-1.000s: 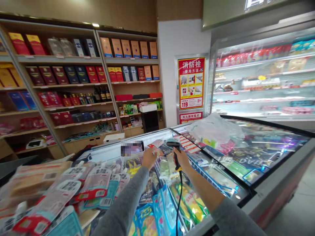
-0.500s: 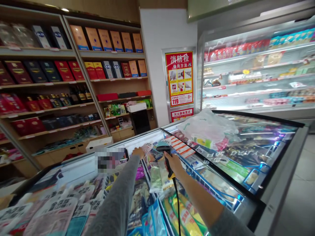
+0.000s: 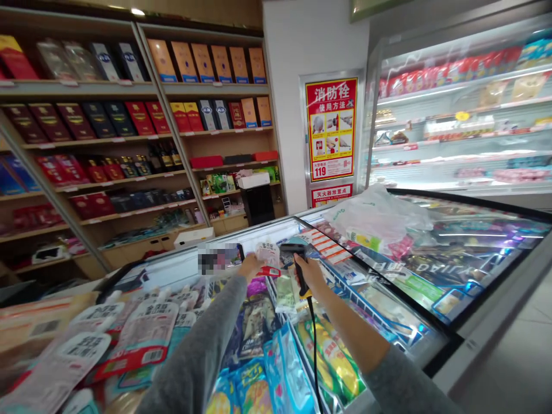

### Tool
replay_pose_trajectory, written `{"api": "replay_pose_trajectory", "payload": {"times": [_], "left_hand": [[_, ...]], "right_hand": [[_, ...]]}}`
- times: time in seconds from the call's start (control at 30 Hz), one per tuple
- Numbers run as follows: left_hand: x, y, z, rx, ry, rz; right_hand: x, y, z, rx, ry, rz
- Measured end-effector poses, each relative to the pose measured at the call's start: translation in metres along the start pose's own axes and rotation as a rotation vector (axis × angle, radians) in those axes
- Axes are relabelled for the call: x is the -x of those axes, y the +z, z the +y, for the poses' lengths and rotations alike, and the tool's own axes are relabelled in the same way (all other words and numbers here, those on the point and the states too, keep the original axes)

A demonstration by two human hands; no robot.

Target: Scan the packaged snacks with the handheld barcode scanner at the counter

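Observation:
My left hand (image 3: 250, 267) is closed on the edge of a small white and red spouted pouch (image 3: 268, 254), lifted over the open chest freezer. In my right hand (image 3: 312, 275) is a black handheld barcode scanner (image 3: 293, 249), its head turned left toward the pouch, a short gap apart. A black cord (image 3: 315, 351) hangs from its handle. Beneath both hands lie frozen packs, among them yellow-green ice pops (image 3: 330, 356) and blue bags (image 3: 288, 368). Similar pouches (image 3: 146, 322) lie in a pile to the left.
A translucent plastic bag (image 3: 379, 215) rests on the freezer's glass lid (image 3: 457, 247) at right. A dark-framed pane edge (image 3: 371, 276) crosses beside my right arm. Shelves of boxed goods (image 3: 215, 103) stand behind at left, and a lit display fridge (image 3: 452, 138) at back right.
My left hand has brought the pouch up into clear view beside the scanner. The scanner stays in my right hand. The whole view has shifted slightly left.

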State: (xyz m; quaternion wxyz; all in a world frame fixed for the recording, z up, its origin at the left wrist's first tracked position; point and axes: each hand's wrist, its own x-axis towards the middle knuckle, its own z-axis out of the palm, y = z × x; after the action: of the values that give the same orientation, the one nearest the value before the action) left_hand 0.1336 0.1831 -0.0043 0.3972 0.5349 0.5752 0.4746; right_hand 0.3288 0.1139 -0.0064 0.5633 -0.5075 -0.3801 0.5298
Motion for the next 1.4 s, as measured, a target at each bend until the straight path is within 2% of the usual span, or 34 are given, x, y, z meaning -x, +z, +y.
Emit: {"api": "replay_pose_trajectory", "payload": {"times": [0.1, 0.27, 0.33, 0.43, 0.6, 0.87, 1.4], "left_hand": [[0.032, -0.038, 0.007, 0.067, -0.083, 0.064], [0.089, -0.107, 0.005, 0.330, 0.000, 0.184], [0.109, -0.127, -0.004, 0.370, 0.035, 0.226], [0.130, -0.143, -0.018, 0.456, 0.082, 0.263], [0.141, -0.145, -0.028, 0.551, 0.137, 0.251], [0.130, -0.142, -0.040, 0.621, 0.126, 0.235], [0.129, -0.146, -0.047, 0.587, 0.180, 0.220]], "right_hand": [[0.022, 0.024, -0.004, -0.078, -0.006, -0.080], [0.063, 0.069, 0.002, -0.061, -0.061, -0.300], [0.078, 0.082, 0.008, -0.024, -0.068, -0.376], [0.094, 0.093, 0.018, 0.032, -0.059, -0.446], [0.107, 0.092, 0.032, 0.100, -0.066, -0.473], [0.111, 0.083, 0.041, 0.171, -0.081, -0.518], [0.111, 0.083, 0.041, 0.141, -0.062, -0.547]]}}
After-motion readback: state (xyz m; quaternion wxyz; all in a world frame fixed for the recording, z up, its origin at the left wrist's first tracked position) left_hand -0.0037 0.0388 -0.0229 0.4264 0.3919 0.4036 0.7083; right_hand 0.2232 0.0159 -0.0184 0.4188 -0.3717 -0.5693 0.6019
